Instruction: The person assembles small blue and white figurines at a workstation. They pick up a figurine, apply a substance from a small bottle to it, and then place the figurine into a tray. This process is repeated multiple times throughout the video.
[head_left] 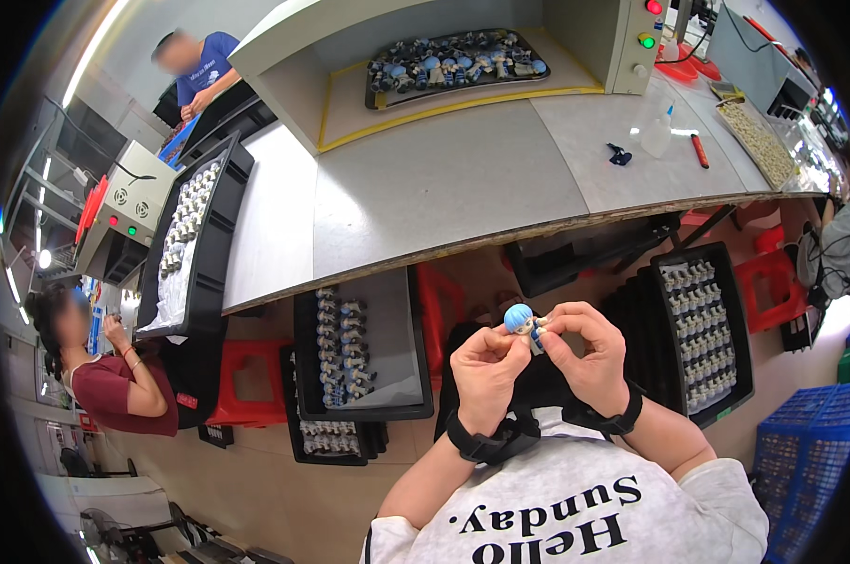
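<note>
A small doll-like figurine (518, 320) with light blue hair and a pale body is held in front of my chest, just off the table's near edge. My left hand (487, 374) pinches it from the left between thumb and fingertips. My right hand (590, 355) grips its right side, thumb and forefinger at a small dark blue and white part there. The fingers cover much of the lower body. Black straps circle both my wrists.
Ahead, the grey table (425, 179) carries an open-fronted box with a black tray (376, 98) of figurines. A clear bottle (657, 136), red pen (700, 151) and small dark piece (619, 154) lie right. Figurine crates (416, 411) (747, 376) flank me below, beside red stools (256, 414). Two people sit left.
</note>
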Motion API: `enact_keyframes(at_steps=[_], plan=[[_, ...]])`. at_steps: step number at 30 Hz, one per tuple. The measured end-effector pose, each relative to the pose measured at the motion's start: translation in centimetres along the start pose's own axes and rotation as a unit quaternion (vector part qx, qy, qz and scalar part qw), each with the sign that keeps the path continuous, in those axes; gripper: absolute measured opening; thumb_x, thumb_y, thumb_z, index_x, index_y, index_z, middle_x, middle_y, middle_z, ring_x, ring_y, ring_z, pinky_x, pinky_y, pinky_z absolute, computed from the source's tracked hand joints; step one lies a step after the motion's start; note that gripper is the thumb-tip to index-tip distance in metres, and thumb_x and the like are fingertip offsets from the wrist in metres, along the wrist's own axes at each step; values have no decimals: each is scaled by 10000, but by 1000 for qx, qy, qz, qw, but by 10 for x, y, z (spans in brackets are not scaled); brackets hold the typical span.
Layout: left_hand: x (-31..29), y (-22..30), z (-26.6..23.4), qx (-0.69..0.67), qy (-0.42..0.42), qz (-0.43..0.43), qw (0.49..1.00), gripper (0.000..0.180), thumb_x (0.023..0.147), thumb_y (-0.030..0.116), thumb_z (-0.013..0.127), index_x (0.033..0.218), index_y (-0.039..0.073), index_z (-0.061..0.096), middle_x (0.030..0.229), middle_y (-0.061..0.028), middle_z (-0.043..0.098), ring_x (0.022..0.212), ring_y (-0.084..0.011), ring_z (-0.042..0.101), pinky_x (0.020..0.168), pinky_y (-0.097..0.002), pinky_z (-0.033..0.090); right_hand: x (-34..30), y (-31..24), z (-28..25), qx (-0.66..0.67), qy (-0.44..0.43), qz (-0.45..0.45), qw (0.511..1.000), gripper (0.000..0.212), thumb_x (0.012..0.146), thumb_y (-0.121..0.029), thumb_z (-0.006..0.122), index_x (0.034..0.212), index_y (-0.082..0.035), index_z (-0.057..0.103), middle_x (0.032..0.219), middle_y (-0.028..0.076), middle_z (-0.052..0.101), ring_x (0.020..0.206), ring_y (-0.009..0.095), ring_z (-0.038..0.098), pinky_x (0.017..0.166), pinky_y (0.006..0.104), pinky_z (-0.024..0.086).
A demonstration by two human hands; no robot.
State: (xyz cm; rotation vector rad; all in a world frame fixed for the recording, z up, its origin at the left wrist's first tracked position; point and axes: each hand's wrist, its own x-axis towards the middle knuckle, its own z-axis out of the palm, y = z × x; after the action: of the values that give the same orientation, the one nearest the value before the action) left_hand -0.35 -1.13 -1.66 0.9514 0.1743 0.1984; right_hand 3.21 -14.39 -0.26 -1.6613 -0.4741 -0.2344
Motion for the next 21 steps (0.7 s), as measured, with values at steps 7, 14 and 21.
enact_keyframes(at_steps=[7,14,21], plan=[[2,-1,-1,-7,-5,6,1000,140,802,-112,596,708,-10,571,923,-113,642,819,-96,586,783,-232,481,-1,3,1,7,0,4,1000,105,755,-28,704,835,1,641,883,100,624,789,184,627,718,274,491],[2,-1,-1,-10,-7,14,1000,136,801,-116,596,712,-15,571,926,-121,643,828,-99,587,783,-232,485,-1,3,2,16,2,17,1000,104,758,-36,702,835,0,642,887,99,625,797,184,626,727,276,489],[2,1,0,2,-5,15,1000,133,799,-116,600,714,-17,574,918,-119,643,831,-99,587,785,-237,487,0,2,2,15,1,22,1000,102,759,-34,701,832,0,640,888,98,625,801,181,622,730,273,485]])
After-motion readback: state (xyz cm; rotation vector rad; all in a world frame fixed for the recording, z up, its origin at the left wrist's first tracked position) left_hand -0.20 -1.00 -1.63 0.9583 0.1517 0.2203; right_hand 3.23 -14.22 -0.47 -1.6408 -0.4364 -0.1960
